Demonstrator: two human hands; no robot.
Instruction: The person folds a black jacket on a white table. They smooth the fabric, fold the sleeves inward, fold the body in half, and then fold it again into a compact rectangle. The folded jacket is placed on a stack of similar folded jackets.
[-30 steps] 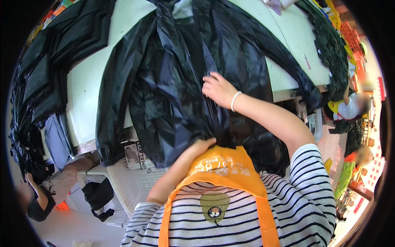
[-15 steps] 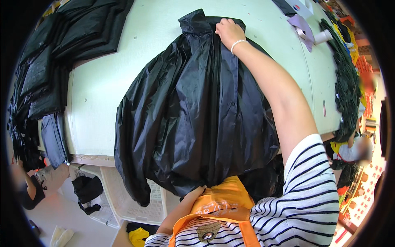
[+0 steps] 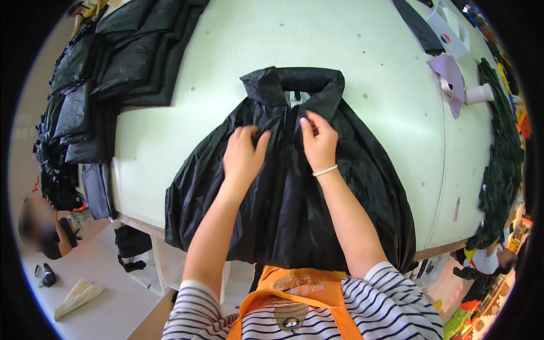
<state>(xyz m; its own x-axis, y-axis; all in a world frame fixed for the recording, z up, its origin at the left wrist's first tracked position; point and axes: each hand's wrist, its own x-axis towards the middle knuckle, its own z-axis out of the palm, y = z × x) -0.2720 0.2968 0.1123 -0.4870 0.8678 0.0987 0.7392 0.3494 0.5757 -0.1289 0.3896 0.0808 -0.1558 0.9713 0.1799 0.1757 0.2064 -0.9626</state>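
A shiny black jacket (image 3: 283,209) lies front up on the pale table, its hem reaching over the near edge. Its stand-up collar (image 3: 326,82) is spread apart, and a light label (image 3: 297,98) shows inside the neck. My right hand (image 3: 321,143), with a beaded bracelet at the wrist, pinches the front edge just below the collar. Over the left chest of the jacket is my left hand (image 3: 243,153), thumb and fingers apart, holding nothing. Whether its fingertips touch the cloth is hard to tell.
Stacks of folded black garments (image 3: 127,65) cover the table's left side. At the right are a purple cloth (image 3: 449,79), a white cone (image 3: 479,94), a white box (image 3: 450,34) and a heap of dark cloth (image 3: 498,153). A person (image 3: 48,226) sits at the far left.
My left hand has come up from the hem to the chest. The right hand and collar have come nearer to me; the neck opening now shows its label.
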